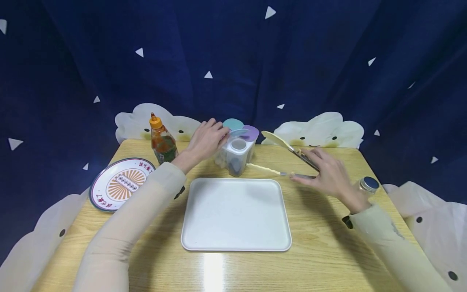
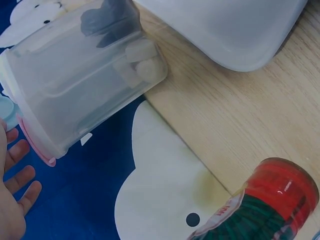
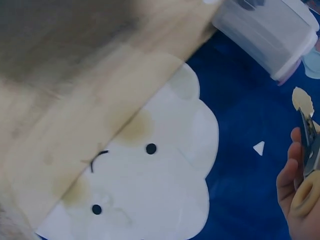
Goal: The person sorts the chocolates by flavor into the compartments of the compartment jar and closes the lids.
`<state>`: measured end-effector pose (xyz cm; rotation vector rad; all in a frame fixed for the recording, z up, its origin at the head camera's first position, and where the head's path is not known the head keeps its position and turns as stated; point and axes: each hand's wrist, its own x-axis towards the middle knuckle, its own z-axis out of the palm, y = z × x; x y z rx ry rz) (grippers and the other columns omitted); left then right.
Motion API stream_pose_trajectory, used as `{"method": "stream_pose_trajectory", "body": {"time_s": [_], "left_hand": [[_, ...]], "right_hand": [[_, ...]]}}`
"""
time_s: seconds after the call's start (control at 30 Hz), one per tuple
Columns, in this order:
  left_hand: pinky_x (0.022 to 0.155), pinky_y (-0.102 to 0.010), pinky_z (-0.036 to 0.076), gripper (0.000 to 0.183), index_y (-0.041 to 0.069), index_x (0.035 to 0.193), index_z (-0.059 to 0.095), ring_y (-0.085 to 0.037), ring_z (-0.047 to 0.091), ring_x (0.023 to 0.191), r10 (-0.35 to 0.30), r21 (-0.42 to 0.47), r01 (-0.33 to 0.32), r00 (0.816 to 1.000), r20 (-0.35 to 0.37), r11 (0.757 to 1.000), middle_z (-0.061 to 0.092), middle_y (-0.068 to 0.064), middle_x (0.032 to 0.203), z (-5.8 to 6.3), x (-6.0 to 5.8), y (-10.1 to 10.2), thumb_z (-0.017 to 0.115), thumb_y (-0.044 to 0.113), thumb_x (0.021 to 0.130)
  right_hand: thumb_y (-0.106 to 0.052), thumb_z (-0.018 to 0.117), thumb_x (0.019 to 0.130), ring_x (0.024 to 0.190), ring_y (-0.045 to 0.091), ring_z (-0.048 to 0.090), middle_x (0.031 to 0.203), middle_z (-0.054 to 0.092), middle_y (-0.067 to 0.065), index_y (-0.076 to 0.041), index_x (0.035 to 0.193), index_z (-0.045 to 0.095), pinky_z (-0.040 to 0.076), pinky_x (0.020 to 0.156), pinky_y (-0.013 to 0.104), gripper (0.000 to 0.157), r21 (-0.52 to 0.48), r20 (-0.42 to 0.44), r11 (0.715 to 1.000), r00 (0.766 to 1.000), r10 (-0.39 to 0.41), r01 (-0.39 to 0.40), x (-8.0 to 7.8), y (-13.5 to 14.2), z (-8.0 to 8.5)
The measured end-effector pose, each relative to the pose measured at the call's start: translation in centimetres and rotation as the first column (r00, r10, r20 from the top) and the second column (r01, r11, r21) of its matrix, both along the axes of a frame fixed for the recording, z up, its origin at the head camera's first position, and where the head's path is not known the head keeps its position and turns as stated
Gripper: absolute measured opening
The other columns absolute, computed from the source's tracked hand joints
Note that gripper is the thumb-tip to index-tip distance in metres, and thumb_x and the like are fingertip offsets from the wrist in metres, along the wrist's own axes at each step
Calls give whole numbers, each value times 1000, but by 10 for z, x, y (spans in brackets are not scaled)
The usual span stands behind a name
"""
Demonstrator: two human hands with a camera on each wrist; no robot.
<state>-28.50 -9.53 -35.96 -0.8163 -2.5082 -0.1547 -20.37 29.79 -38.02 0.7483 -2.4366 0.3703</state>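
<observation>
A clear storage canister (image 1: 235, 163) with coloured lids stands at the table's back, holding white and dark lumps in separate compartments. My left hand (image 1: 207, 142) pinches the edge of its light blue lid (image 1: 240, 132), which is raised above the round opening; in the left wrist view the other fingers (image 2: 20, 180) hang loosely. My right hand (image 1: 326, 170) grips metal tongs (image 1: 276, 139) with cream-coloured ends, their arms spread apart and pointing left towards the canister. Nothing is between the ends. The thumb of the left hand is hidden in the left wrist view.
A white tray (image 1: 236, 215) lies in front of the canister. Behind my left forearm are a sauce bottle (image 1: 164, 144) with an orange cap and a patterned plate (image 1: 125, 184). A small jar (image 1: 367, 185) with a dark lid stands beside my right wrist.
</observation>
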Motion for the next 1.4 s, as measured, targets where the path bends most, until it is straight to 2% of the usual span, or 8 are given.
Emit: {"method": "stream_pose_trajectory", "body": {"time_s": [0.07, 0.17, 0.53, 0.63, 0.83, 1.07, 1.27, 1.4], "left_hand": [[76, -40, 46, 24, 12, 113, 72, -30, 56, 91, -2, -3, 2, 1000, 0, 1000, 70, -9, 97, 0, 0, 0, 57, 30, 109], [76, -40, 46, 24, 12, 113, 73, -30, 56, 91, -4, -4, 4, 1000, -5, 1000, 70, -9, 97, 0, 0, 0, 57, 30, 109], [76, -40, 46, 23, 12, 113, 72, -30, 56, 91, -10, -3, 10, 1000, -6, 1000, 70, -9, 97, 1, -1, 0, 57, 29, 109], [76, -39, 46, 23, 13, 114, 72, -30, 56, 91, -10, -8, 10, 1000, 0, 1000, 71, -9, 98, 1, -1, 0, 57, 30, 109], [76, -39, 46, 24, 13, 117, 72, -29, 56, 91, -10, -11, 10, 1000, 13, 1000, 72, -8, 101, 0, -1, 0, 56, 29, 110], [76, -39, 45, 24, 12, 117, 71, -30, 56, 91, -10, -17, 10, 1000, 4, 1000, 72, -9, 101, -1, -1, -1, 54, 29, 110], [76, -39, 46, 24, 13, 118, 71, -30, 56, 92, -13, -18, 13, 1000, 0, 1000, 72, -9, 102, -2, -2, -1, 55, 28, 110], [76, -39, 46, 24, 13, 118, 71, -30, 56, 91, -13, -19, 13, 1000, -2, 1000, 72, -9, 101, -2, -2, -1, 54, 28, 110]], "right_hand": [[-56, 93, 63, 72, 19, 56, 103, 69, 6, -12, 135, 69, 38, 55, 33, 87, -13, -8, 1000, 1000, -15, 15, 2, 3, -6], [-54, 92, 64, 71, 18, 54, 100, 69, 7, -10, 131, 71, 35, 55, 32, 84, -35, -13, 999, 999, -41, 40, 5, 7, -14], [-53, 92, 65, 72, 29, 62, 101, 69, 14, -6, 132, 70, 40, 53, 35, 85, -35, 58, 983, 982, -178, 181, 6, 26, -42], [-56, 91, 68, 72, 29, 62, 104, 69, 15, -6, 135, 68, 39, 52, 35, 86, -3, 123, 973, 965, -230, 232, 6, 31, -48], [-68, 83, 76, 81, 32, 65, 112, 67, 16, -9, 143, 61, 41, 56, 37, 92, 99, 251, 946, 912, -324, 309, 3, 38, -58], [-72, 78, 80, 95, 39, 69, 118, 66, 21, -8, 146, 57, 52, 66, 53, 95, 154, 304, 939, 889, -341, 308, 0, 42, -67], [-74, 76, 80, 92, 34, 67, 115, 66, 18, -8, 147, 56, 51, 64, 49, 96, 186, 346, 935, 871, -349, 301, -4, 41, -73], [-77, 73, 82, 95, 38, 68, 116, 66, 21, -8, 151, 51, 53, 66, 52, 100, 207, 373, 931, 856, -358, 299, -5, 41, -74]]}}
